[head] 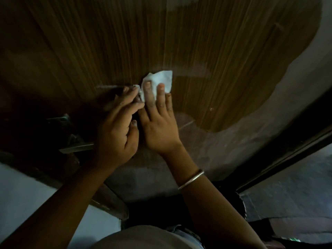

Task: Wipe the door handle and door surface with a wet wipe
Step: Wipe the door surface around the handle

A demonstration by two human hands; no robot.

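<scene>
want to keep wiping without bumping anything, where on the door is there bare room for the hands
Bare brown wood-grain door lies above and right of the white wet wipe. Crowded left: left hand, right hand, dark metal door handle.

You're in a dim room, light weak and uneven. Grey plaster wall (pixel 269 105) fills the right of the frame, brightest upper right. Dark frame strip (pixel 287 155) runs diagonally at right. Pale bluish wall (pixel 21 191) sits lower left. Grey floor (pixel 291 191) shows lower right, detail too dark to tell.
</scene>
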